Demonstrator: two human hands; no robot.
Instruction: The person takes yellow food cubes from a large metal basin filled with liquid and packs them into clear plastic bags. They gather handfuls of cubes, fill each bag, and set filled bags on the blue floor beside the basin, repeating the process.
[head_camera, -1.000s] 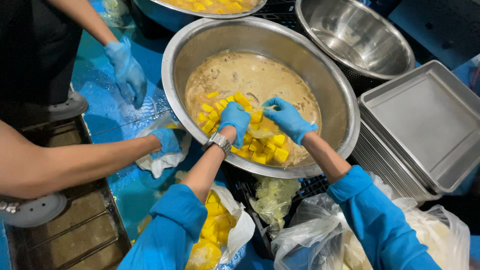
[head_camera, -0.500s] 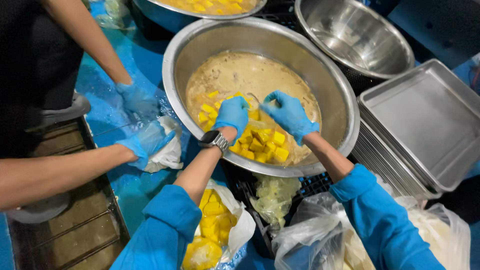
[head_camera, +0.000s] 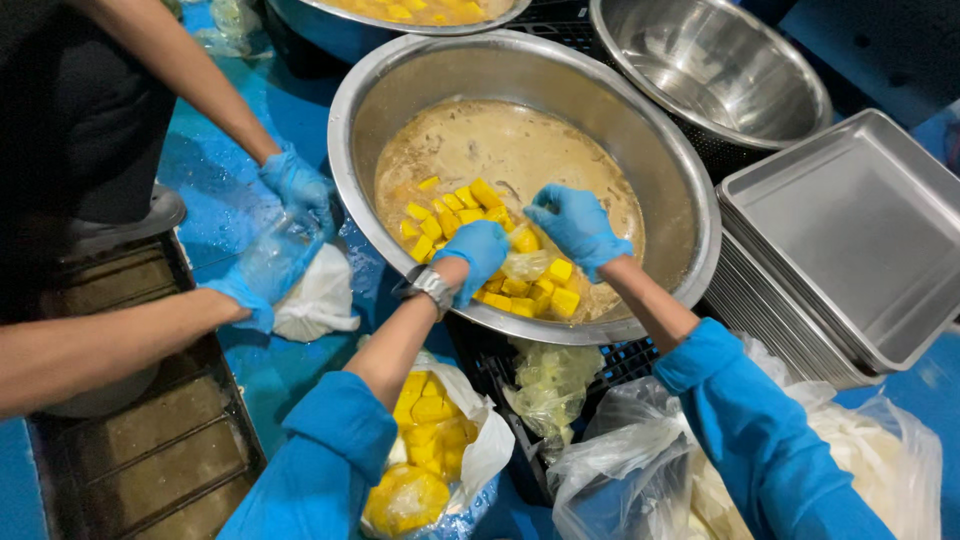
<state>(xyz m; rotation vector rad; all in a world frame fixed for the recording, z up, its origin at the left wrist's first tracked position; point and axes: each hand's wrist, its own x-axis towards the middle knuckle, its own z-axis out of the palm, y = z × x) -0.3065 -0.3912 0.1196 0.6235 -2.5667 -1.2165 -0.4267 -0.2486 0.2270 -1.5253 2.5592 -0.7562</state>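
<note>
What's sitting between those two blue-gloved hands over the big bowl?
In the head view, a crumpled clear plastic bag lies between the left hand and the right hand, resting on yellow cubes in the big steel bowl.

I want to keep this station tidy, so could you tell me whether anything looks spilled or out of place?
Nothing looks broken. The blue work surface beside the big steel bowl glistens wet. An emptied clear bag lies crumpled under the bowl's near rim. The left hand and right hand are over the yellow cubes, a clear bag between them.
</note>
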